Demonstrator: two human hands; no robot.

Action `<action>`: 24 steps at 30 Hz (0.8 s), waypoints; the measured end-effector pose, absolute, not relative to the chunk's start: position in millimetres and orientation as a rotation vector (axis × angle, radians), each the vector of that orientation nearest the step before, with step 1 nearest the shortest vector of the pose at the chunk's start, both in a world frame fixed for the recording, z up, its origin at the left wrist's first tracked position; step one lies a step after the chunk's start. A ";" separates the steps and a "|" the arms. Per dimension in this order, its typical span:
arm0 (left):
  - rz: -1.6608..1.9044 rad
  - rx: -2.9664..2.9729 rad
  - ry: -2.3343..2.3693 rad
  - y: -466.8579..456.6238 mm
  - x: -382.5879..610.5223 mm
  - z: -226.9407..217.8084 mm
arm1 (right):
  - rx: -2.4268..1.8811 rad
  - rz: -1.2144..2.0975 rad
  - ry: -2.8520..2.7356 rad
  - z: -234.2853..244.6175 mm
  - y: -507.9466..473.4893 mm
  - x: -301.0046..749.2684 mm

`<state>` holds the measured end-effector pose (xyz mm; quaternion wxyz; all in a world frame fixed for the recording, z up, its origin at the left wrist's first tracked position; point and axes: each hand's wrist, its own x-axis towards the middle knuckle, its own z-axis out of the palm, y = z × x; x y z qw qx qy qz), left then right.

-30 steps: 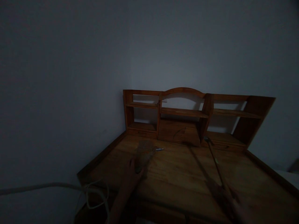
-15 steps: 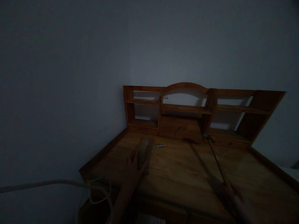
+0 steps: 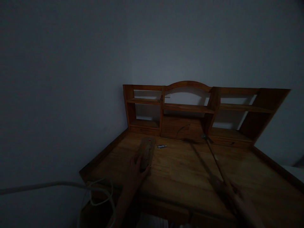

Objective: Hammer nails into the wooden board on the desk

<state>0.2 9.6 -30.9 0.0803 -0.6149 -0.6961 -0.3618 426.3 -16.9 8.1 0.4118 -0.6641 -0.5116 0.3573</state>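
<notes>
Wall (image 3: 71,95): pale, smooth, dimly lit, meeting in a corner. Bench (image 3: 180,177): flat wooden top, visible grain, darker raised edging at both sides. Shelf (image 3: 188,108): reddish-brown wood at the bench's rear, open compartments, arched centre rail, plain panel below. Cable (image 3: 54,183): pale, round, looped at the bench's near left corner. Hammer (image 3: 217,162): slim, straight, wood-toned handle, metal head; slanted above the bench, its shadow to the left. Right hand (image 3: 238,198): fingers closed round the handle; detail blurred. Left hand (image 3: 135,174): fingers gripping the near end of the block, thumb on its right side. Block (image 3: 146,148): oblong, brown, mottled, on the bench's left half. Metal pieces (image 3: 161,146): thin, shiny, lying just right of the block; exact type unclear.
</notes>
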 end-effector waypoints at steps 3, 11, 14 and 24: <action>-1.029 -1.862 -2.068 8.5 0.2 -30.5 | -1.670 0.868 -1.332 10.6 -18.0 426.1; -0.963 -1.903 -2.072 6.1 0.7 -27.0 | -1.697 0.843 -1.401 4.8 -17.3 429.3; -0.991 -1.927 -2.101 6.2 1.1 -26.7 | -1.726 0.929 -1.361 8.9 -19.2 426.0; -1.077 -1.957 -2.155 4.9 3.0 -19.8 | -1.708 0.898 -1.381 11.5 -19.4 426.3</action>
